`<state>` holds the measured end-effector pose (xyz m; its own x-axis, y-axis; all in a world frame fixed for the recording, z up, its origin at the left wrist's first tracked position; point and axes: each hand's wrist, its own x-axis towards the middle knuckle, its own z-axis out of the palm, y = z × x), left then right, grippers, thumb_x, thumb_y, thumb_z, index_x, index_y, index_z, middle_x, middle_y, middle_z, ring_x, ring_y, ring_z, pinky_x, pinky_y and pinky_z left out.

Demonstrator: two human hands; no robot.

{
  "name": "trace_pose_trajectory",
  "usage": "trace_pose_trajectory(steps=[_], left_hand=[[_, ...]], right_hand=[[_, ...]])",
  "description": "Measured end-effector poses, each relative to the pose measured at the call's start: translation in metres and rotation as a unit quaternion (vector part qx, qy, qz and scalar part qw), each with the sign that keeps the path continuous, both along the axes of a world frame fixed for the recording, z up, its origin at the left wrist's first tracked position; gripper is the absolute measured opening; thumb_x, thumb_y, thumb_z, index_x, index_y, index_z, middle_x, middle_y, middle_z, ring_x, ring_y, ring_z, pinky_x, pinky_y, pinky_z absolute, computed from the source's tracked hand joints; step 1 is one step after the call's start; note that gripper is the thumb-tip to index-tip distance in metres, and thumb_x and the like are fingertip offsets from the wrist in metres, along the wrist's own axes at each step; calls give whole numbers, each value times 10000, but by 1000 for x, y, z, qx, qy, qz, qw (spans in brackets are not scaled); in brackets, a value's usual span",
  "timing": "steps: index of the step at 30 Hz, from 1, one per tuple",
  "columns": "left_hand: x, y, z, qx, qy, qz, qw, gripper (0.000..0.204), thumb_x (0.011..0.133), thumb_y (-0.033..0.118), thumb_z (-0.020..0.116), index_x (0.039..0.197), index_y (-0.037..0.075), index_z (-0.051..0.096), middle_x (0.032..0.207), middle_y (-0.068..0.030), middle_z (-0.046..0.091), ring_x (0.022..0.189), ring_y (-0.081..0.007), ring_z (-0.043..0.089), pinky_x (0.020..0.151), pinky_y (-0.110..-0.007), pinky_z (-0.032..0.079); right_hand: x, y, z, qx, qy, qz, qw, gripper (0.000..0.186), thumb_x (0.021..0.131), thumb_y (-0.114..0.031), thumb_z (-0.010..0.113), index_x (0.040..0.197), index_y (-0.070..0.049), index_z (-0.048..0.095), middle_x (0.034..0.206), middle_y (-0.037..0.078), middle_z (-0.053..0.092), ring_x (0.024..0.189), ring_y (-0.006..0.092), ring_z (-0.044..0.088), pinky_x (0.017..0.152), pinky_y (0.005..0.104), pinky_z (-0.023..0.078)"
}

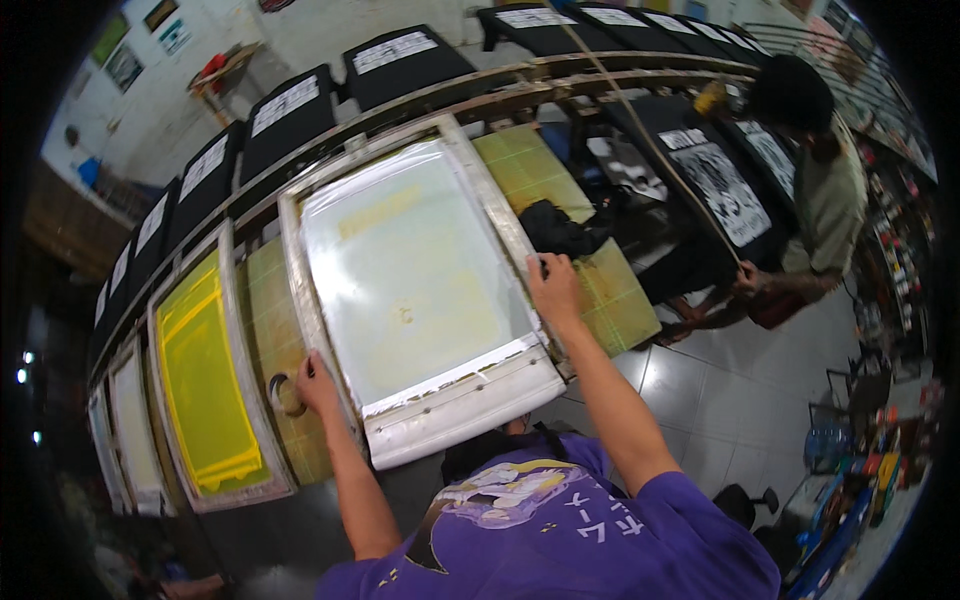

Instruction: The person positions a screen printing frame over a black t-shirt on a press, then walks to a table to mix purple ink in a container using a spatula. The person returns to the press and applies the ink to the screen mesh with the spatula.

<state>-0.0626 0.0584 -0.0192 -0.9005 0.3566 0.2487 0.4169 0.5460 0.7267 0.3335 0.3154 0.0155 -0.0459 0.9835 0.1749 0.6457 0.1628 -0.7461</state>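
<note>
In front of me lies a large screen printing frame (400, 434), with a pale mesh (420, 270) bordered by shiny clear tape. My left hand (316, 384) is closed at its left edge, fingertips against the wood. On the opposite side my right hand (555, 288) grips the right edge, its fingers curled; their tips are partly hidden. A roll of tape (287, 394) rests on the greenish board (275, 310) just left of my left hand. Right of the frame, a crumpled black cloth (560, 228) sits on another greenish board (615, 295).
A yellow screen frame (205, 375) stands to the left. Black printed shirts (285, 115) lie on boards along the curved rack (600, 68). At right, a person (825, 190) in a dark cap holds a long thin stick (655, 140). Bottles and containers (870, 465) crowd the far right.
</note>
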Motion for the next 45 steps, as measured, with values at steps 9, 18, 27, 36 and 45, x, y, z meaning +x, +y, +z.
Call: trace_pose_trajectory(steps=[9,18,27,36,45], left_hand=[[21,6,26,10,-37,25,999,471,965,417,644,1077,-31,735,984,-202,745,911,-332,705,845,-398,525],[25,6,32,8,-46,24,999,455,961,400,652,1076,-33,731,956,-211,742,890,-323,707,829,-398,526],[25,6,33,7,-54,20,998,456,962,403,650,1074,-33,728,979,-217,740,913,-334,705,842,-401,523],[28,7,37,14,-63,23,998,466,961,403,651,1070,-44,722,952,-212,740,877,-337,697,821,-405,518],[22,7,24,25,-27,32,999,452,953,393,662,1054,-43,728,938,-214,739,859,-318,705,807,-392,526]], right_hand=[[0,3,-2,7,0,5,1000,389,979,-405,609,1081,-44,714,986,161,633,903,338,642,793,445,506],[0,3,-2,0,1,15,1000,408,994,-397,587,1104,-24,707,988,177,623,920,333,617,828,432,489],[0,3,-3,7,11,16,1000,409,1007,-396,580,1107,-21,707,983,170,610,910,320,602,824,420,481],[1,1,4,-13,4,26,1000,428,1012,-406,559,1129,-16,691,1035,187,618,966,353,620,859,438,487],[0,1,4,-13,-14,18,1000,422,1008,-411,561,1126,-32,702,1039,179,635,967,341,634,853,430,495]])
